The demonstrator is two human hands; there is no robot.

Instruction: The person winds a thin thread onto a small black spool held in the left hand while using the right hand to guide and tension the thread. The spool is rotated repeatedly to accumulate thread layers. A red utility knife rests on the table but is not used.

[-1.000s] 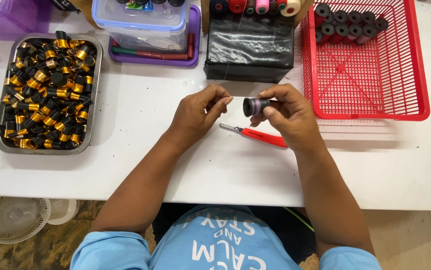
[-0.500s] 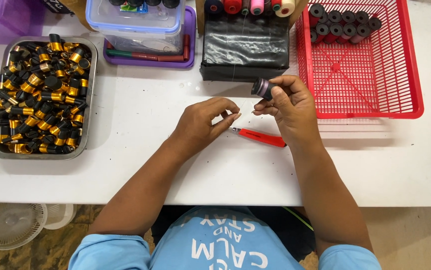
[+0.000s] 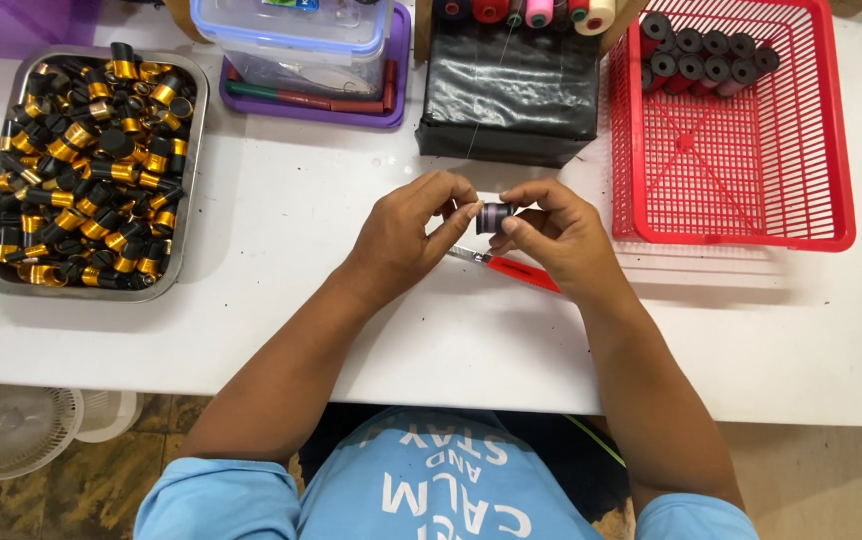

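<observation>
The right hand (image 3: 561,235) has brought the small thread spool (image 3: 496,216) back down from near the black box, and the left hand (image 3: 406,235) now pinches its other end (both grips closed on it) just above the desk (image 3: 281,210) and the red-handled snips (image 3: 521,270).

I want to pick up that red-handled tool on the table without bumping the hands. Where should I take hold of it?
Probably by the red handle of the red-handled tool, coming from the side nearest the person. It lies flat on the white table, handle towards the right, while its metal tip sits under the left hand and right hand, which hold a small bobbin.
</observation>
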